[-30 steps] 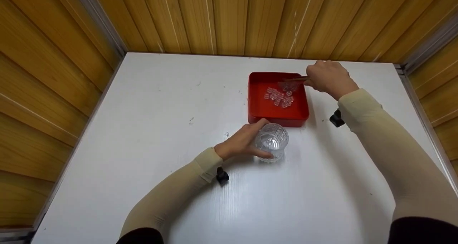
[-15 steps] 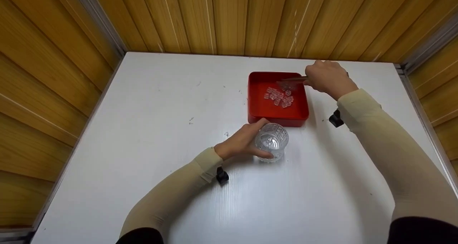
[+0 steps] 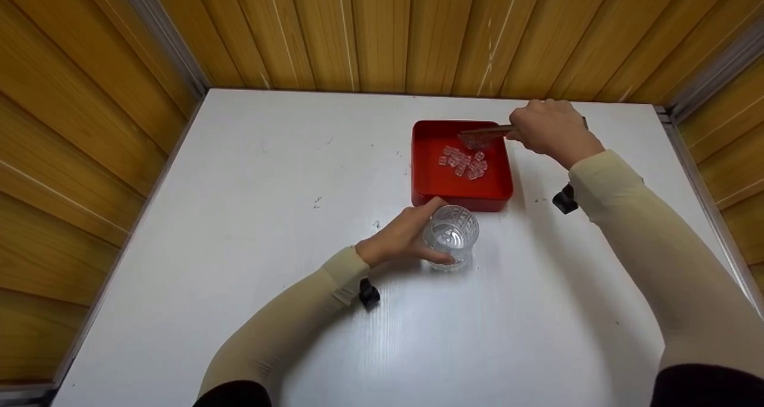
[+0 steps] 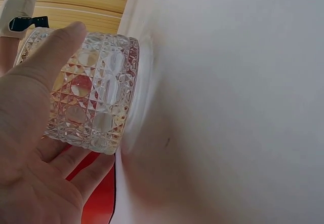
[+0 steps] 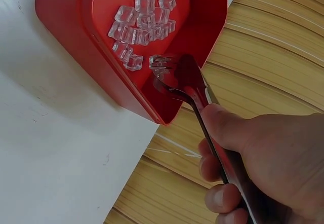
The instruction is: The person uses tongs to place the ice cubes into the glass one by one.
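Note:
My left hand (image 3: 406,235) grips a clear cut-glass tumbler (image 3: 452,234) standing upright on the table. In the left wrist view its thumb lies along one side of the glass (image 4: 96,92) and the fingers reach round the other. Over the far right corner of the red tray (image 3: 430,183), my right hand (image 3: 550,129) holds metal tongs (image 3: 486,130). The right wrist view shows one forked tip and one spoon-like tip on the tongs (image 5: 210,133). A clear ice cube (image 5: 158,64) is at those tips; whether it is pinched I cannot tell. Several clear cubes (image 5: 144,24) lie heaped in the tray.
The white table (image 3: 268,174) has small dark marks left of the tray. Wood-look panels (image 3: 382,34) rise behind the table and at both sides. The tumbler is close to the tray's front wall.
The tong tips have shifted slightly left inside the tray, and my right hand has tilted a little. My left hand and the tumbler hold their place.

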A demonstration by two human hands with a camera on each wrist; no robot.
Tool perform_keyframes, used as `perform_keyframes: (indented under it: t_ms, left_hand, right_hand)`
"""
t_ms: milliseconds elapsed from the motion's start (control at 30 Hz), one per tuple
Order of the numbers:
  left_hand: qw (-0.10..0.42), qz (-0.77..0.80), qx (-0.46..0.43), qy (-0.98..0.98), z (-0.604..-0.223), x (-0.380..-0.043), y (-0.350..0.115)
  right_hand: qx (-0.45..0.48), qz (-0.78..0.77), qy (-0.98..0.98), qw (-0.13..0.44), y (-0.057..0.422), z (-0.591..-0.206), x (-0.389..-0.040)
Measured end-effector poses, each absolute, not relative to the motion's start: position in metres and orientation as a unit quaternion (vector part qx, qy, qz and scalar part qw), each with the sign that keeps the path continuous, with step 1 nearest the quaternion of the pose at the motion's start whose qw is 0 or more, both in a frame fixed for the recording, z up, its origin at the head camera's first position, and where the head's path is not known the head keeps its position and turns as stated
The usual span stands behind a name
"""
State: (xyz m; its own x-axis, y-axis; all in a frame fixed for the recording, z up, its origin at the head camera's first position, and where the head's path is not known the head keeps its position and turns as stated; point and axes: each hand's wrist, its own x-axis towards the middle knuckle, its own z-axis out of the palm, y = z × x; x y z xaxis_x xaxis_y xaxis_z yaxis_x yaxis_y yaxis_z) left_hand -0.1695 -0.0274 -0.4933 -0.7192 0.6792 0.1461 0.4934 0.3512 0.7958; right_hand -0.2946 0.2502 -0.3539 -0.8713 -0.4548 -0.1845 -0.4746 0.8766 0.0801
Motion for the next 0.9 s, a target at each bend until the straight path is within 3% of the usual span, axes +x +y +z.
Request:
perform_keyframes:
  t_ms: [367,900]
  left_hand:
    - [0.096,0.438,0.366,0.816,-0.494,-0.171,-0.028]
    - [0.104,0.444,0.358,0.815,-0.495,-0.17,-0.026]
  right_hand:
    - [-0.242,0.058,0.966,0.075,0.252,-0.354,-0.292]
    - [-0.258,0.042,0.965,0.02,0.262,-0.35,-0.281]
